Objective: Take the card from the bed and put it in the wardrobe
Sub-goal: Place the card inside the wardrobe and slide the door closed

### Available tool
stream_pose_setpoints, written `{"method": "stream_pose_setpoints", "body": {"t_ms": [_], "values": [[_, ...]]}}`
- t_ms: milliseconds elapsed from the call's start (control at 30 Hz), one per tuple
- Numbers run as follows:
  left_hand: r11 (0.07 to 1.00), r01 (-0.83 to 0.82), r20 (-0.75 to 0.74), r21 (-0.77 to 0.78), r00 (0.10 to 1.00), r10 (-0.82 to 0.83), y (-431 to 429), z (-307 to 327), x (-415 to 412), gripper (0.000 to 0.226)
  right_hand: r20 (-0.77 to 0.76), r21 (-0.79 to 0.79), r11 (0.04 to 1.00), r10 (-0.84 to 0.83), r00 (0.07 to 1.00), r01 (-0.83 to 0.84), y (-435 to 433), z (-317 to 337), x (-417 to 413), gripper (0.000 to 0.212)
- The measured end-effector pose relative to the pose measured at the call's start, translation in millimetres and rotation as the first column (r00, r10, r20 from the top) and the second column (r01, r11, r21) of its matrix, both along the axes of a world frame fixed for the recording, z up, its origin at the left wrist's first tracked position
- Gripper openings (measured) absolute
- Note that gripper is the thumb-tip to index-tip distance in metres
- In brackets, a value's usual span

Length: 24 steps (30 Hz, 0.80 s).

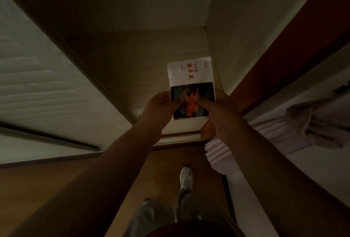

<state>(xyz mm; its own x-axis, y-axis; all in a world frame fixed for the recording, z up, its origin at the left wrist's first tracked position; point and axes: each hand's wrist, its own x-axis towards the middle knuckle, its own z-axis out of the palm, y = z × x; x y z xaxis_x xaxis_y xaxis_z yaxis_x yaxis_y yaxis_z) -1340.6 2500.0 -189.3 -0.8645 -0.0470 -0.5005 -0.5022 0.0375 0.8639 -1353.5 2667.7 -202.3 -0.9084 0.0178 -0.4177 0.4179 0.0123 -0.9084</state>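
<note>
While both hands grip it by its lower edge, the card (191, 88) hangs just right of the middle of the view, held out over the pale floor of the open wardrobe (151, 62), its white half with red characters pointing away toward 12 o'clock and its dark picture half nearest the person. At 9 o'clock of the card the left hand (161, 108) is closed on the lower left corner, thumb over the face; at 3 o'clock the right hand (217, 107) is closed on the lower right corner in the same way, thumb lying across the picture. Whether the card's far edge touches the wardrobe floor or floats above it cannot be told in this dim light. Beyond the card the wardrobe's inner walls rise toward 12 and 1 o'clock, and a slatted door (37, 85) stands open at 9 o'clock. A bed (312, 123) with pale, rumpled bedding lies at 3 to 4 o'clock, and a white shoe (186, 178) stands on the wooden floor (47, 189) at 6 o'clock. By my reading the pick-up from the bed is done and the carry is over; what is left is to lay the card down inside and let go.
</note>
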Motion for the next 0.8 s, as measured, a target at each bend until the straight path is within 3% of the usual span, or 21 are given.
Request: {"method": "stream_pose_setpoints", "body": {"t_ms": [167,300,500,600,800], "values": [[0.982,-0.047,-0.116,-0.185,0.993,0.026,1,-11,-27,0.058,-0.008,0.038,0.998,-0.052,0.999,0.052,19,-12,-49,0.015],[0.981,-0.153,-0.130,-0.116,0.982,0.138,-11,-23,-54,0.049,0.084,0.047,0.996,-0.082,0.993,0.078,24,-32,-83,0.012],[0.942,-0.333,-0.004,-0.044,0.943,0.333,-29,-53,-79,0.016,0.178,0.130,0.989,-0.088,0.980,0.066,23,-81,-113,0.017],[0.939,-0.338,0.009,-0.059,0.941,0.339,-32,-72,-81,0.015,0.243,0.147,0.981,-0.162,0.956,0.129,23,-107,-123,0.012],[0.953,-0.280,0.034,-0.113,0.958,0.285,-35,-93,-85,0.022,0.275,0.172,0.967,-0.230,0.933,0.188,21,-143,-143,0.039]]}}
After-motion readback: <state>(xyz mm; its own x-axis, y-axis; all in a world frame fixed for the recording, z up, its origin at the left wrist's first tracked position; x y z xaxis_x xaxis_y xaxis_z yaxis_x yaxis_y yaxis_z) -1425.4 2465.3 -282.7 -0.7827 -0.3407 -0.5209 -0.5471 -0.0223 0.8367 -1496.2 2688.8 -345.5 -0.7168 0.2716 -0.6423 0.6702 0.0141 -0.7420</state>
